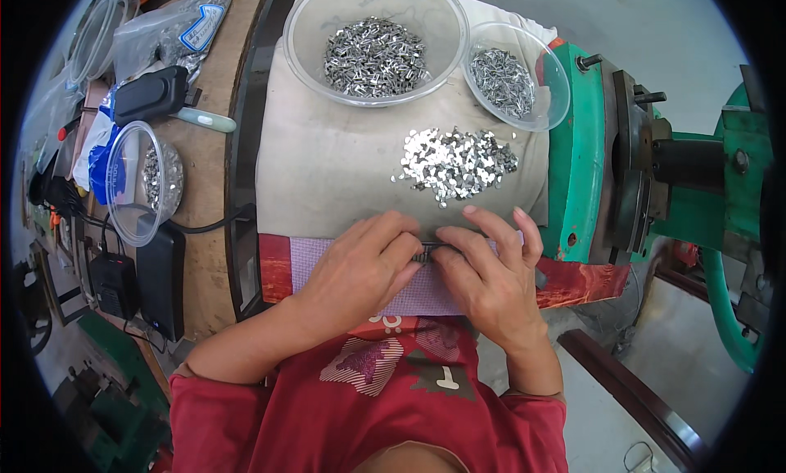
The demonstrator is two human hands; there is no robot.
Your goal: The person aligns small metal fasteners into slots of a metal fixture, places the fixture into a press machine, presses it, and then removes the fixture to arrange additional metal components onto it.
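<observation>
My left hand and my right hand meet at the near edge of the beige cloth. Between their fingertips lies a small dark strip, gripped from both sides; its ends and details are mostly hidden. The thumb and index finger of my right hand pinch it, while the other fingers are raised and curved. Just beyond my hands is a loose pile of small shiny flat metal pieces.
A large clear tub and a smaller clear bowl hold small metal parts at the back. Green machinery stands at right. The wooden bench at left carries a clear cup, bags and a black box.
</observation>
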